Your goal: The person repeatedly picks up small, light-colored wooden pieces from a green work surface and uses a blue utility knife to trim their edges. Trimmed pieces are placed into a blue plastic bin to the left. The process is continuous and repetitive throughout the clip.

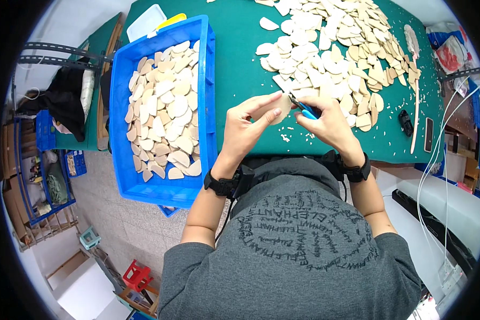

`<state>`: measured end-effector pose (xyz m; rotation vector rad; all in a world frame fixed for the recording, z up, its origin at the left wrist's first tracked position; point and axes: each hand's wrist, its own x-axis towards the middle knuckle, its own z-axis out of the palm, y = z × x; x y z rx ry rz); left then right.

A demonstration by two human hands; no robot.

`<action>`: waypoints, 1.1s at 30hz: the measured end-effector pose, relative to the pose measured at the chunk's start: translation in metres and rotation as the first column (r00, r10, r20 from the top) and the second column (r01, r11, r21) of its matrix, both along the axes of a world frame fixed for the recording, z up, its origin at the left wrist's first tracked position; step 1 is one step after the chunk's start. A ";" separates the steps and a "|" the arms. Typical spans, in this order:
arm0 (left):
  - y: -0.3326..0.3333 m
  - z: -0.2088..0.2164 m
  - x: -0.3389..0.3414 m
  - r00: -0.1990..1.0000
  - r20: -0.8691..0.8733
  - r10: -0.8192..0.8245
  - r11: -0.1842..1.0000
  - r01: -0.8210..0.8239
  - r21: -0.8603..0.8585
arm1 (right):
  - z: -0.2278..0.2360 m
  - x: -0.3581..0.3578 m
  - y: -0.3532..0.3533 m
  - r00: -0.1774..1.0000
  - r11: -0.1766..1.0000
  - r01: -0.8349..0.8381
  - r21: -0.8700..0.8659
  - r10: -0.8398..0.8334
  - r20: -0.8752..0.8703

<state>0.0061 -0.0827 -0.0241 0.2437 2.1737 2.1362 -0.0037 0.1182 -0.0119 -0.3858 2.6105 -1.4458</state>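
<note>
Here, two hands [245, 118] [329, 121], one pale piece [284, 110], one blue-handled tool [307, 111]

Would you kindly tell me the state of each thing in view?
Left hand: holding a pale flat piece.
Right hand: closed around blue-handled pliers.
Pliers: tip at the piece's edge; opening too small to tell.
Blue tray: uncovered, partly filled with pieces.
Loose pieces: heaped and scattered across the green table.
Phone-like device: lying flat.

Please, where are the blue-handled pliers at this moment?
In the head view, the blue-handled pliers are in the right hand, right of picture centre, their tip at the pale piece in the left hand.
</note>
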 end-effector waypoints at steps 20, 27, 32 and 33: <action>0.009 0.004 -0.003 0.997 0.068 -0.037 0.999 0.037 -0.002 | -0.018 -0.002 0.010 0.977 0.985 0.041 -0.168 -0.004 0.213; 0.000 -0.002 -0.002 0.977 0.021 0.214 0.971 -0.210 -0.114 | -0.019 -0.009 0.041 0.954 0.970 0.151 -0.193 -0.092 0.284; -0.061 -0.029 -0.024 0.753 -0.264 0.603 0.635 -0.653 -0.413 | -0.027 -0.003 0.096 0.908 0.886 0.352 -0.302 -0.244 0.341; -0.056 -0.042 -0.031 0.724 -0.416 0.551 0.512 -0.686 -0.516 | -0.032 -0.003 0.107 0.909 0.883 0.356 -0.306 -0.251 0.331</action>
